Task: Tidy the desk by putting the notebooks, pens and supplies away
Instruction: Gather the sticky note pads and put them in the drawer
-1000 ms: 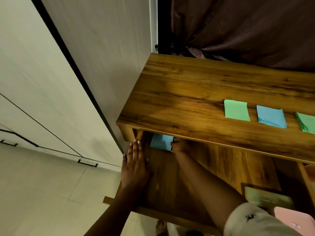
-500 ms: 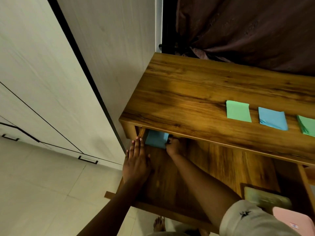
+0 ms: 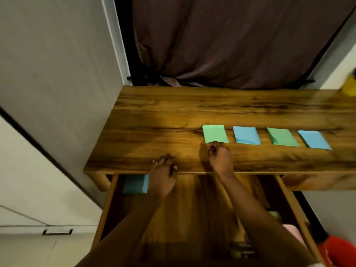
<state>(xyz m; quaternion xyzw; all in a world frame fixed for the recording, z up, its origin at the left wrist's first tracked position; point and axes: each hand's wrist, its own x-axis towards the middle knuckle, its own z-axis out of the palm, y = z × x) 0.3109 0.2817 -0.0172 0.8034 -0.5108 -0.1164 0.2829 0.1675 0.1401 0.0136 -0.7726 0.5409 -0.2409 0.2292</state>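
While the right hand (image 3: 219,157) is stretched over the front part of the worktop (image 3: 154,116), its fingertips (image 3: 212,146) are pinched together at the near edge of the first green pad (image 3: 214,133). Contact with the paper seems to be made, but whether the pad is really gripped cannot be told, because this part is blurred. The left hand (image 3: 163,171) is laid on the front edge of the worktop, with the fingers loosely curled over the edge and nothing held in it.

Four pads are seen in a row on the worktop, a little apart from each other. From left to right they are the first green pad, a blue pad (image 3: 246,135), a second green pad (image 3: 282,136) and a second blue pad (image 3: 314,139).

Under the worktop an open drawer (image 3: 192,209) is pulled out towards the person, and both forearms are passed above it. One more pad, the blue pad in the drawer (image 3: 134,183), is lying in the back left corner, just beside the left wrist. Some dark objects are seen at the front right of the drawer, but they are too blurred to be named.

Behind the worktop a dark curtain (image 3: 231,45) is hanging, and a pale cupboard (image 3: 57,74) is standing at the left.
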